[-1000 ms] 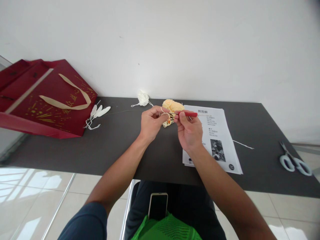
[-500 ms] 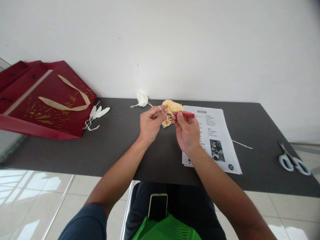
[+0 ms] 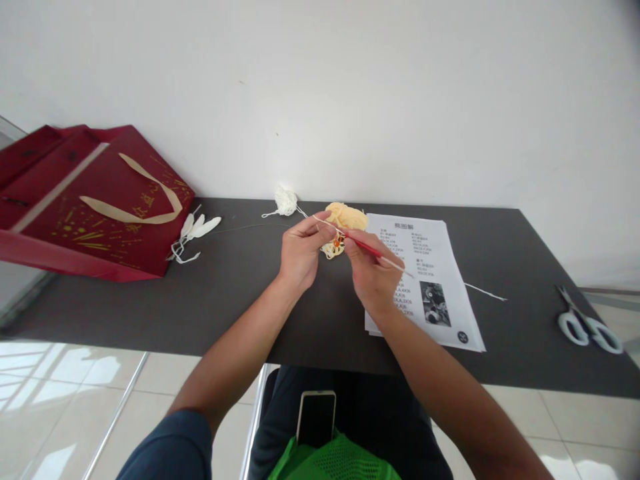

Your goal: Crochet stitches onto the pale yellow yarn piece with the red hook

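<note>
My right hand is closed round a crochet hook with a red grip, its pale tail end pointing down to the right. My left hand pinches white yarn, which runs over its fingers toward the hook tip. The fingertips of both hands nearly meet, and the small stitches between them are too fine to make out. Just behind the hands lies a ball of yellow yarn, with loose pale strands and a small orange thing in front of it. A ball of white yarn sits farther back, its strand leading to my left hand.
Printed sheets lie under my right forearm. Grey-handled scissors rest at the table's right end. On the left stand a dark red gift bag and white feather-shaped pieces. A phone is on my lap.
The crochet hook has swung from nearly level to slanting down rightward, as my right hand turned over it. My left hand stays in nearly the same place.
</note>
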{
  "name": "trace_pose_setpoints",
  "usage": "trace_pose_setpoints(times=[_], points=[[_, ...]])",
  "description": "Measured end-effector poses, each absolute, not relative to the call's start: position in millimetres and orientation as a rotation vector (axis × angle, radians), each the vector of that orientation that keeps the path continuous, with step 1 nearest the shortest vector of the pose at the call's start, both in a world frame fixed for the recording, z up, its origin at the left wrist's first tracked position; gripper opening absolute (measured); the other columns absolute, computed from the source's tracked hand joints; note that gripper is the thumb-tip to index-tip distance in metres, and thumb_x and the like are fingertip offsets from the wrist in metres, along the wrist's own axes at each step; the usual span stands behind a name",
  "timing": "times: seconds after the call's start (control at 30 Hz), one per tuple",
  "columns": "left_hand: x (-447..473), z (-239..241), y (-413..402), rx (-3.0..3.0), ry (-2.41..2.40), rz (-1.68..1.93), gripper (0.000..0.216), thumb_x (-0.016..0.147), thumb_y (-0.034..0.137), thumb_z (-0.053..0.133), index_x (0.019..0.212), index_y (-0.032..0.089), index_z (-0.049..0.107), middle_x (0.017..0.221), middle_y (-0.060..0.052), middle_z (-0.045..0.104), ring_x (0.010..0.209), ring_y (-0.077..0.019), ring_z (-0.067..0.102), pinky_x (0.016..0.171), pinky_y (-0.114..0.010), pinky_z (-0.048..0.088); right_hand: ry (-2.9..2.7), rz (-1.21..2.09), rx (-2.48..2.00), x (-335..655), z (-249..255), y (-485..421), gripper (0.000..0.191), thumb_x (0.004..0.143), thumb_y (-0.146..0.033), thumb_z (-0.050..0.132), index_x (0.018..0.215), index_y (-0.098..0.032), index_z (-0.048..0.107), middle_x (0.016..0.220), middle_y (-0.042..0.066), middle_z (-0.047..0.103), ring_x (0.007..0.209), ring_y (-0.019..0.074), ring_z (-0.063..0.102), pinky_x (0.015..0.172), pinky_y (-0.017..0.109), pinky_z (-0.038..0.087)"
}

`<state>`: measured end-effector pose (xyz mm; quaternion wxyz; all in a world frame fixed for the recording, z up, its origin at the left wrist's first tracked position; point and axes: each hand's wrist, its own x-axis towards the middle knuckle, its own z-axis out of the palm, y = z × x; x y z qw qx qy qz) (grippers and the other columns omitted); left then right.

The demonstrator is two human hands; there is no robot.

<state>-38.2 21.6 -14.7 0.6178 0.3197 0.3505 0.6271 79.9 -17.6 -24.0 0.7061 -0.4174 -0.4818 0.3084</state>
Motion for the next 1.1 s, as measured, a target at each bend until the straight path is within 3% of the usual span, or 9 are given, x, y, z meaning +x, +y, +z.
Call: trace_pose_setpoints(times=[0.17, 0.27, 0.33, 0.4, 0.5, 0.8, 1.1], points=[[-41, -10, 23, 0.62, 0.7, 1.366, 0.037, 0.068, 0.018, 0.09, 0.103, 0.018, 0.078, 0.087, -0.003, 0.078, 0.084, -0.013, 0.074, 0.085, -0.026, 0.056, -1.3, 0.586, -0.902, 83, -26, -22, 0.027, 0.086, -0.021, 0.077, 0.103, -0.042, 0.081, 0.112, -0.003, 0.082, 0.106, 0.0231, 0.073, 0.105, 0.048, 0.057], [-43, -7, 24, 0.588, 0.668, 1.33, 0.035, 0.068, 0.015, 0.088, 0.102, 0.017, 0.077, 0.085, -0.002, 0.077, 0.078, -0.0109, 0.072, 0.082, -0.025, 0.056, -1.211, 0.689, -0.887, 83, -26, -18, 0.021, 0.086, -0.025, 0.078, 0.099, -0.04, 0.082, 0.112, -0.002, 0.082, 0.108, 0.0232, 0.073, 0.107, 0.048, 0.056], [-44, -5, 23, 0.589, 0.656, 1.317, 0.035, 0.067, 0.015, 0.087, 0.1, 0.017, 0.077, 0.083, -0.001, 0.077, 0.074, -0.0106, 0.071, 0.078, -0.025, 0.056, -1.09, 0.819, -0.867, 82, -26, -14, 0.016, 0.084, -0.026, 0.08, 0.096, -0.036, 0.083, 0.103, -0.001, 0.082, 0.098, 0.0214, 0.074, 0.101, 0.045, 0.059], [-44, -5, 23, 0.616, 0.667, 1.308, 0.035, 0.066, 0.015, 0.087, 0.1, 0.016, 0.077, 0.081, -0.002, 0.077, 0.072, -0.0115, 0.071, 0.075, -0.026, 0.055, -0.941, 0.966, -0.824, 82, -26, -8, 0.015, 0.082, -0.026, 0.082, 0.096, -0.033, 0.082, 0.086, -0.002, 0.08, 0.075, 0.016, 0.071, 0.082, 0.037, 0.062], [-44, -7, 23, 0.693, 0.71, 1.303, 0.036, 0.066, 0.016, 0.086, 0.101, 0.016, 0.078, 0.081, -0.003, 0.078, 0.072, -0.0126, 0.072, 0.073, -0.027, 0.053, -0.821, 1.143, -0.731, 84, -25, -2, 0.009, 0.082, -0.028, 0.082, 0.09, -0.028, 0.079, 0.086, -0.002, 0.078, 0.068, 0.011, 0.064, 0.068, 0.029, 0.057], [-43, -9, 23, 0.764, 0.717, 1.342, 0.038, 0.064, 0.015, 0.087, 0.102, 0.017, 0.08, 0.078, -0.002, 0.077, 0.072, -0.0121, 0.071, 0.076, -0.026, 0.052, -0.797, 1.194, -0.638, 92, -20, 4, 0.011, 0.083, -0.027, 0.082, 0.089, -0.026, 0.073, 0.091, -0.002, 0.076, 0.072, 0.0087, 0.062, 0.069, 0.024, 0.055], [-42, -11, 23, 0.82, 0.734, 1.386, 0.033, 0.067, 0.021, 0.086, 0.099, 0.019, 0.08, 0.075, -0.002, 0.076, 0.071, -0.0126, 0.069, 0.076, -0.028, 0.051, -0.829, 1.118, -0.648, 96, -14, 5, 0.022, 0.076, -0.03, 0.087, 0.083, -0.027, 0.067, 0.089, -0.003, 0.073, 0.066, 0.0095, 0.059, 0.067, 0.028, 0.053]])
